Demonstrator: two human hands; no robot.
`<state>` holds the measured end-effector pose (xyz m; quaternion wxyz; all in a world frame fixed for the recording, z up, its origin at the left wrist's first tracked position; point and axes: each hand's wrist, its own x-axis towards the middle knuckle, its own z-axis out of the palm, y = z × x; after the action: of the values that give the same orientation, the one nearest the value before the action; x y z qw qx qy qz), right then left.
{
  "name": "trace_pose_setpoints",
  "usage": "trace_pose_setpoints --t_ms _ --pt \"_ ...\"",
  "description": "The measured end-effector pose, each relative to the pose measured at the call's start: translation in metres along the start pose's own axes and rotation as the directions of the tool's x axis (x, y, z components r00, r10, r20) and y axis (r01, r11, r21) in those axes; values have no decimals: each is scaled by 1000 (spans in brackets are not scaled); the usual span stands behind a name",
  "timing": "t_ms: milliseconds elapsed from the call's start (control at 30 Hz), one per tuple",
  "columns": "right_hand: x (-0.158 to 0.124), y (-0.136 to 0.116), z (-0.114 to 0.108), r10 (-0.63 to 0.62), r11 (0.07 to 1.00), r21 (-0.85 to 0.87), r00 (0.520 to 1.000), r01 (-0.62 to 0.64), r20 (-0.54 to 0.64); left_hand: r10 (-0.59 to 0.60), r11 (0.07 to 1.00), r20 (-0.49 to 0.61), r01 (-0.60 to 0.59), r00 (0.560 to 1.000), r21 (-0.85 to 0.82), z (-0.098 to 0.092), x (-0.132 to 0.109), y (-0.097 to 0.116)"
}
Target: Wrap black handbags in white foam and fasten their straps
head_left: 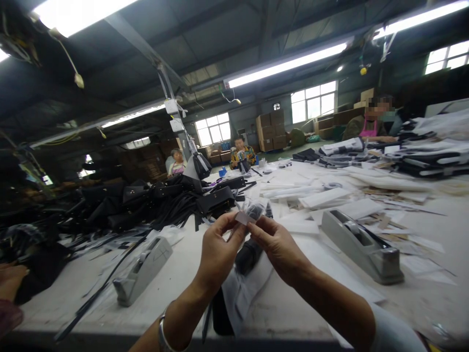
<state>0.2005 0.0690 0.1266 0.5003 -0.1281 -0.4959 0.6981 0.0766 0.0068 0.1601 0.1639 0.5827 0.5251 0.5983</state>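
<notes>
My left hand [219,247] and my right hand [280,247] meet in the middle of the view, above the table. Between their fingertips they pinch a small pale piece of paper [243,218]. Behind it shows a clear plastic wrap [255,210], partly hidden by my fingers. Below my hands lies a black rolled item [248,255], with thin white sheeting [244,293] hanging toward the table's front edge. A grey tape dispenser [144,269] stands left of my hands, and another grey tape dispenser [361,247] stands to the right.
Black bags and straps [146,200] are heaped at the left. White sheets and strips [326,195] cover the table's right side, with stacked black and white pieces [432,151] beyond. Co-workers sit across the table; another person's hand [12,276] shows at the left edge.
</notes>
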Motion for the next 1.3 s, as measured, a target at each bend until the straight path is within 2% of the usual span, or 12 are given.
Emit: trace_pose_setpoints --t_ms 100,200,300,367,500,567,633,733,833,967,1200,1300 --pt "2 3 -1 -8 1000 -19 1000 8 -2 10 998 -7 -9 1000 63 -2 -2 6" --pt "2 3 1 -13 1000 -25 1000 12 -23 28 997 44 -31 999 72 -7 -1 14" --pt "0 3 4 -17 998 -53 999 15 -41 96 972 52 -105 994 212 -12 3 19" --pt "0 4 6 -27 998 -64 998 23 -58 163 900 47 -168 985 403 -13 5 20" --pt "1 6 13 -54 998 -17 993 52 -108 250 640 32 -190 968 745 -5 1 18" --pt "3 8 16 -70 997 19 990 73 -124 263 565 9 -161 965 809 3 -4 16" --pt "4 10 16 -88 995 29 988 93 -127 288 546 22 -184 957 817 10 -9 14" --pt "4 14 13 -112 994 -27 984 110 -135 339 552 69 -258 938 793 18 -15 8" --pt "1 17 8 -96 995 -55 983 88 -155 347 590 47 -257 937 765 21 -18 4" --pt "-4 20 1 -30 999 16 997 32 -69 307 646 53 -249 950 722 19 -19 3" --pt "-3 7 -2 -59 997 -52 998 59 -3 243 747 108 -257 964 614 11 -18 8" --pt "1 0 -8 -69 996 -56 998 68 -12 161 852 92 -186 983 490 1 -9 11"
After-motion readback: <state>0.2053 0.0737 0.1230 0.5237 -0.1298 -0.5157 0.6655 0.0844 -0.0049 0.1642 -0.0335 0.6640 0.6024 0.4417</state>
